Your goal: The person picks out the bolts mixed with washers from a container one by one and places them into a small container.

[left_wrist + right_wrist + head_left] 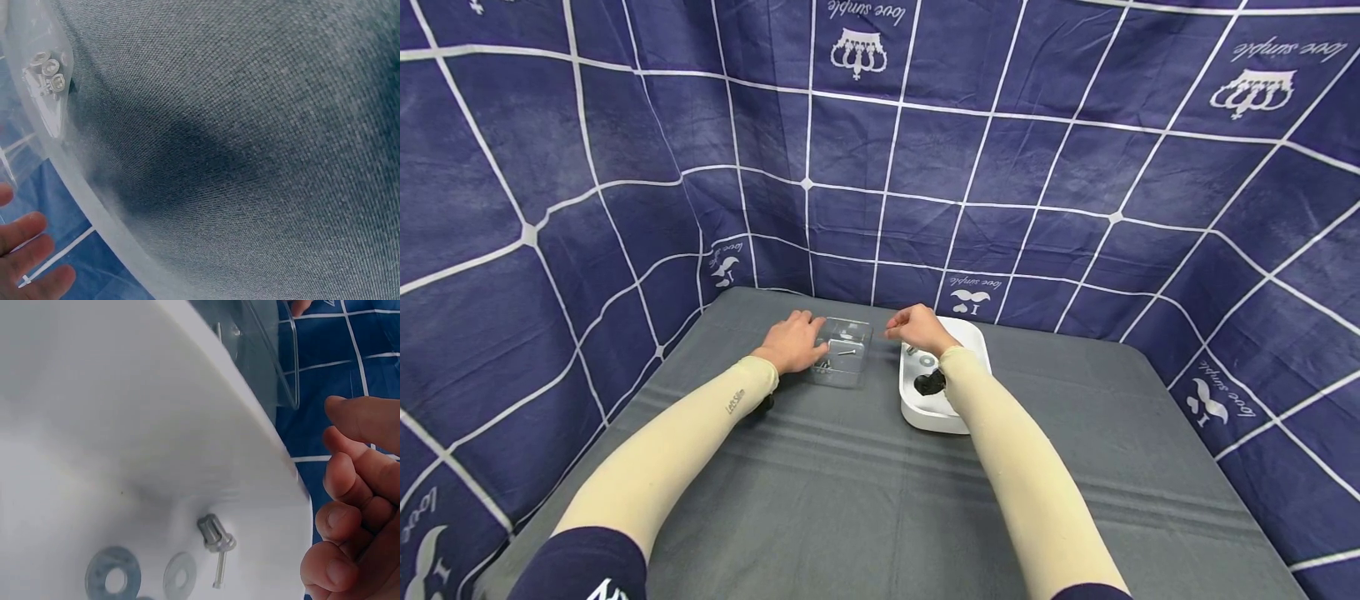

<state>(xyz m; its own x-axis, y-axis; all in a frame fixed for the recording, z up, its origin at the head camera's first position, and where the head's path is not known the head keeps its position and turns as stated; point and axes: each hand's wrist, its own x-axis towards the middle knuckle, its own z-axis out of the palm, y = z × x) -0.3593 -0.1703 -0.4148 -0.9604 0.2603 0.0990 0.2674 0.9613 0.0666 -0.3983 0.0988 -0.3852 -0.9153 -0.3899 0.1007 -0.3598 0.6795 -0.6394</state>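
Note:
At the left edge of a clear divided plastic box (838, 383) is my left hand (792, 340), its fingers spread and fairly straight. A screw (847, 352) lies in one compartment, and small nuts (50, 67) gather in another, as the left wrist view shows. My right hand (921, 327) hovers over the left rim of a white tray (934, 422), its fingers loosely bent towards the box. In the right wrist view, nothing shows between its thumb (362, 419) and forefinger. Below it in the tray are washers (114, 575) and a bolt-like metal fastener (215, 534).
A grey cloth (850, 500) covers the table. Blue curtains with white lines (970, 167) hang behind it and along both sides. The box stands left of the tray with a narrow gap between them. A black wrist strap (929, 382) overlaps the tray.

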